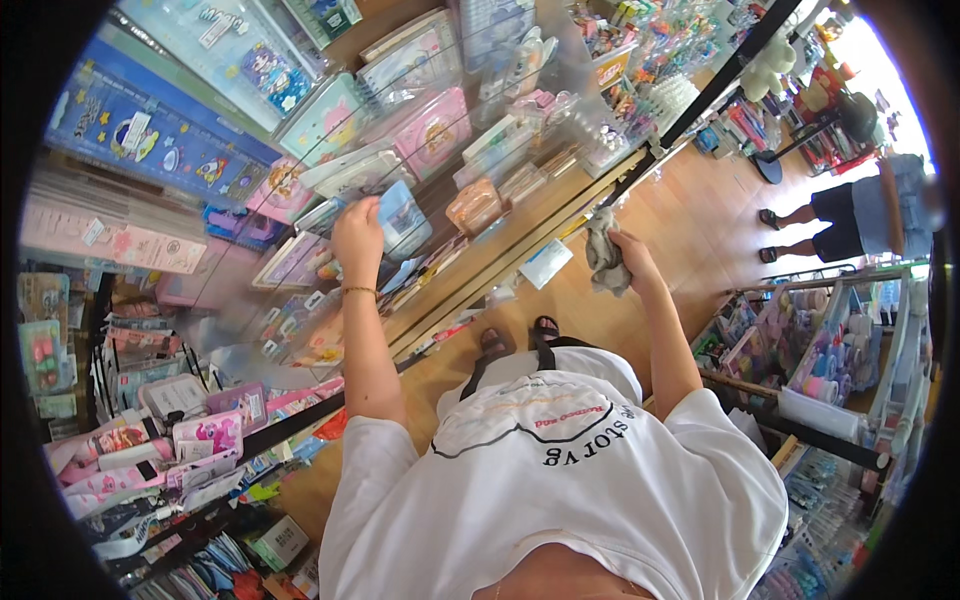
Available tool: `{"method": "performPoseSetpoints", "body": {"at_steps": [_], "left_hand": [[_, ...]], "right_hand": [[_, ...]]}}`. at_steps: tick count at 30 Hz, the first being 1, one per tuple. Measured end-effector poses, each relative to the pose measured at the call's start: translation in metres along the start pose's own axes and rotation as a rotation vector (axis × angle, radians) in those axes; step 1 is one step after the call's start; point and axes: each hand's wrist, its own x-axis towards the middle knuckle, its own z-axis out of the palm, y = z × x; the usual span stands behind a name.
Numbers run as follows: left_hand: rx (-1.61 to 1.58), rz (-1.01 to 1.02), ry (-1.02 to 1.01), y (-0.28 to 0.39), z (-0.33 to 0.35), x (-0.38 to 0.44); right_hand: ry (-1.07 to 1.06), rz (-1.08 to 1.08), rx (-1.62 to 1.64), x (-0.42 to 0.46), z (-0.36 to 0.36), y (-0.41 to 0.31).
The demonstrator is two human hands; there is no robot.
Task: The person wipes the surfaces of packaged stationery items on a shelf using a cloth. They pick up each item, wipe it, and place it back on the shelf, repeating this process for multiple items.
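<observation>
My left hand [361,234] pinches the left edge of a small light blue stationery item [406,219] with rounded corners, just above a shelf of wrapped goods. The fingers hide that edge, and whether it is a notepad or a case I cannot tell. Around it lie a pink square pad [433,129] with a cartoon figure, an orange-brown rounded item [475,205] and a pale notebook [291,259]. In my right hand [636,261], out beyond the shelf's front edge, is a crumpled grey cloth [606,253], hanging over the floor.
The shelf's wooden front edge [517,251] runs diagonally before me, with a white card [546,263] hanging from it. Racks of pouches [208,435] stand at left, and a rack with bins [825,360] at right. A person [862,214] stands on the wooden floor [686,202].
</observation>
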Motion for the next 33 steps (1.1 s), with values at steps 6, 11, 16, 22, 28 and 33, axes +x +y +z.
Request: {"method": "performPoseSetpoints", "body": {"at_steps": [6, 11, 16, 22, 28, 33], "left_hand": [[-0.002, 0.294, 0.207, 0.047, 0.0, 0.002], [-0.305, 0.291, -0.102, 0.067, 0.067, 0.023], [-0.134, 0.212, -0.333, 0.078, 0.114, 0.05], [0.062, 0.362, -0.228, 0.118, 0.122, 0.067], [0.121, 0.402, -0.307, 0.105, 0.142, 0.083], [0.202, 0.501, -0.15, 0.105, 0.109, 0.087]], "right_hand": [[0.03, 0.018, 0.002, -0.006, 0.002, 0.014], [0.069, 0.034, -0.011, -0.03, 0.007, 0.021], [0.179, 0.031, 0.099, -0.062, 0.009, 0.03], [0.241, 0.054, 0.161, -0.086, -0.003, 0.051], [0.223, -0.022, 0.175, -0.091, 0.004, 0.049], [0.245, -0.006, 0.182, -0.084, 0.003, 0.06]]}}
